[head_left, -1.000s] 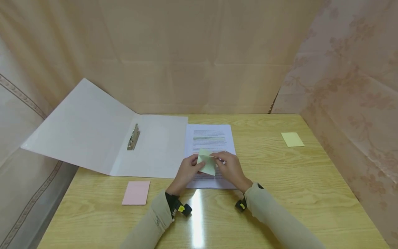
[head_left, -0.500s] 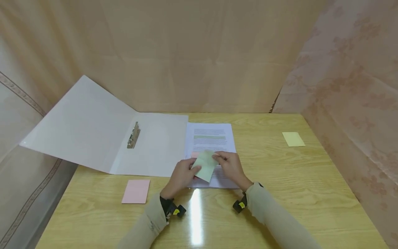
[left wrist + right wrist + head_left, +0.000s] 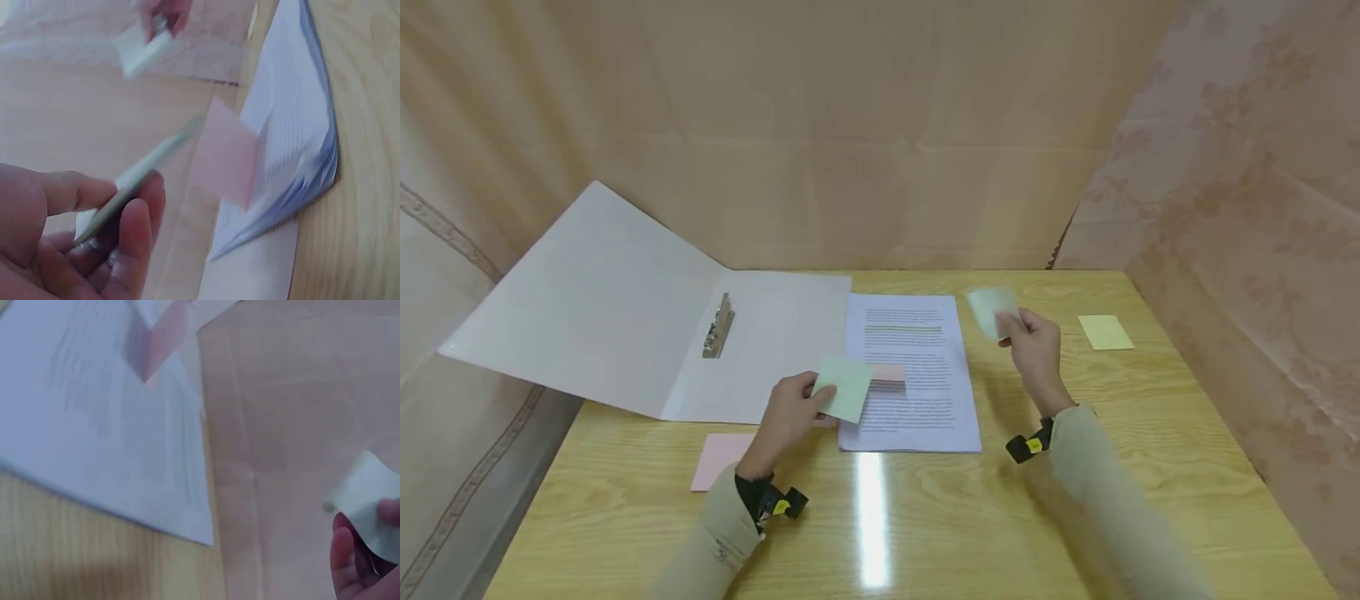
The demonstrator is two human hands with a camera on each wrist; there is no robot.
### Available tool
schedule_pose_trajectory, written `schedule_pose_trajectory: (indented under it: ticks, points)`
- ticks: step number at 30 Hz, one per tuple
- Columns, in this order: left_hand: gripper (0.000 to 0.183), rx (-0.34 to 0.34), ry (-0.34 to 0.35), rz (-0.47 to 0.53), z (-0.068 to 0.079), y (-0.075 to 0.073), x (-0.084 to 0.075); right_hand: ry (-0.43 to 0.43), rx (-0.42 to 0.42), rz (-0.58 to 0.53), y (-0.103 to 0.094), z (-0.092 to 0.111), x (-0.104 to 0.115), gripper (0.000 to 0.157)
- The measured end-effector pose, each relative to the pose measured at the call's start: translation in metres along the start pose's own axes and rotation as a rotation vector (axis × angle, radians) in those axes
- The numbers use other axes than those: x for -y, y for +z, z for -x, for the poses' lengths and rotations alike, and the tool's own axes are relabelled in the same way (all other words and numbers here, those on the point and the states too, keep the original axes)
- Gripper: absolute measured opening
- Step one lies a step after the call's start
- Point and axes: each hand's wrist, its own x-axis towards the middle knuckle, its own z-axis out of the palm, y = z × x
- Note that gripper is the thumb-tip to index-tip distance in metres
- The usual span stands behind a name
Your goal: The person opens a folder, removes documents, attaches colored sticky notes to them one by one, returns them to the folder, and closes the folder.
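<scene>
Hands were apart: left hand (image 3: 790,412) pinched green pad (image 3: 844,388); right hand (image 3: 1036,350) pinched green note (image 3: 988,308), blurred, seemingly one sheet.

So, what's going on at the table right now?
A person is handling pale green paper with both hands. The left hand holds a green pad over the left edge of the printed pages, as the head view shows it. The right hand holds a separate green sheet off to the pages' right. A pink note sticks up from the pages. The white folder is open on the left; a yellow pad lies at the far right.
</scene>
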Motion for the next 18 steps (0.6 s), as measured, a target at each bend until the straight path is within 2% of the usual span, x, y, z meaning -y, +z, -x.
schedule_pose_trajectory:
  ticks: [3, 7, 14, 18]
  points:
    - [0.027, -0.005, -0.017, -0.023, -0.001, -0.007, 0.005, 0.012, 0.085, 0.127, -0.013, 0.001, -0.007, 0.037]
    - [0.031, -0.002, -0.019, -0.063, -0.001, -0.02, 0.009, 0.017, 0.153, 0.188, -0.008, 0.005, -0.013, 0.035]
    - [0.054, 0.111, -0.055, -0.027, 0.017, -0.037, 0.025, 0.023, 0.222, 0.204, 0.0, 0.006, -0.018, 0.033]
    - [0.057, 0.18, -0.063, -0.092, 0.03, -0.042, 0.034, 0.034, 0.237, 0.218, 0.003, 0.007, -0.019, 0.034]
